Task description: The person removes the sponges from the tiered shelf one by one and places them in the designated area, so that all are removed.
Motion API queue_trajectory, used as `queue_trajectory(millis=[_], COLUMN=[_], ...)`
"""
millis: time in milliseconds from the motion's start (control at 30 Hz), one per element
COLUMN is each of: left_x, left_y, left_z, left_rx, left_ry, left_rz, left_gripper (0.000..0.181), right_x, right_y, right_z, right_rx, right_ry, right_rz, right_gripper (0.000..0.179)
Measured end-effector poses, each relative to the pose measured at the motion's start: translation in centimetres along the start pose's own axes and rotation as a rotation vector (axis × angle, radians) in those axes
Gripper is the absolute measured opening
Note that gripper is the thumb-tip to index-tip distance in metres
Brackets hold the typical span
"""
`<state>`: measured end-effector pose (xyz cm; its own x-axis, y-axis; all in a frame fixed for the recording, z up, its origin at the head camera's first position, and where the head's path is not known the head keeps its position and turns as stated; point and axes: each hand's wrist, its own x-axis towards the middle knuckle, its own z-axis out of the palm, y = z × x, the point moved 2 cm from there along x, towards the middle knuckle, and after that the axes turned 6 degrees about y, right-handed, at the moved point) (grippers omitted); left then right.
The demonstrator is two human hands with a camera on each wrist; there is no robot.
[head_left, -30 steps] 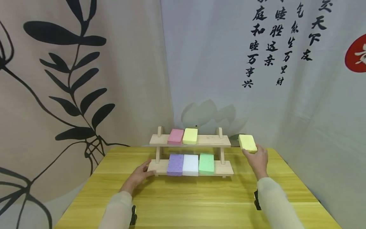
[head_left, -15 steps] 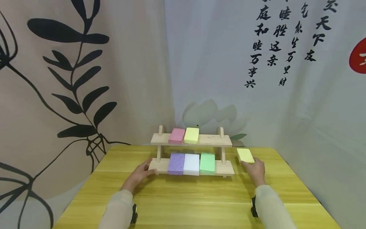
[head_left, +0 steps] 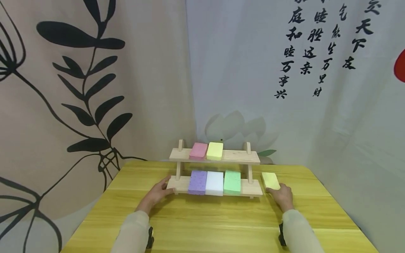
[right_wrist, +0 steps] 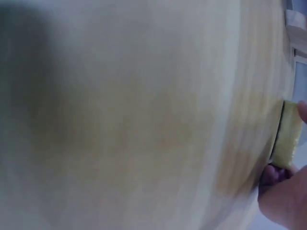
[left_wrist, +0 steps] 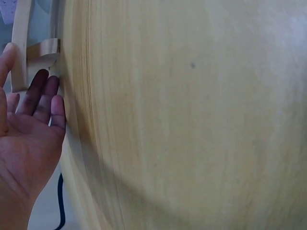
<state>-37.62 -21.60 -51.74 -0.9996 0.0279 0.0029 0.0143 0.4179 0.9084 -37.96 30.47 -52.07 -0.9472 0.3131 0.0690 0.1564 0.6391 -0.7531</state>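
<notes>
A yellow sponge (head_left: 270, 180) is at the right of a two-tier wooden rack, close over the table (head_left: 196, 225). My right hand (head_left: 282, 195) holds it from the near right, thumb and fingers at its sides; the right wrist view shows the yellow sponge (right_wrist: 287, 134) edge-on near the wood. At the rack's left end, my left hand (head_left: 156, 195) grips the lower shelf (head_left: 250, 188), thumb at the front edge, fingers behind and below. Purple (head_left: 197, 182), white (head_left: 214, 183) and green (head_left: 232, 182) sponges lie along that shelf.
On the upper shelf (head_left: 238, 156) sit a pink sponge (head_left: 198, 151) and another yellow sponge (head_left: 214, 151). A printed curtain (head_left: 158, 88) hangs behind the table. A dark cord (left_wrist: 61, 201) shows in the left wrist view.
My right hand has brought the yellow sponge down from beside the upper shelf to close over the table, right of the rack. My left hand stays at the rack's left end.
</notes>
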Motion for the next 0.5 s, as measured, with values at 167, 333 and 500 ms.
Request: queue_trajectory(millis=[167,333,500], left_x=[-0.28,-0.24,-0.24], left_y=[-0.09,-0.14,-0.02], left_z=[-0.05,0.13,-0.08], left_rx=[-0.001,-0.014,-0.022], left_ry=[0.004,0.016,0.018], left_rz=[0.005,0.001,-0.009], left_gripper=[0.079,0.079,0.081], right_x=[0.07,-0.12,-0.55], right_y=[0.07,0.39,-0.19], right_z=[0.32,0.06,-0.43], right_rx=[-0.036,-0.029,0.004], right_ry=[-0.003,-0.03,-0.072], right_rz=[-0.002,-0.008,0.008], right_gripper=[0.087,0.093,0.099])
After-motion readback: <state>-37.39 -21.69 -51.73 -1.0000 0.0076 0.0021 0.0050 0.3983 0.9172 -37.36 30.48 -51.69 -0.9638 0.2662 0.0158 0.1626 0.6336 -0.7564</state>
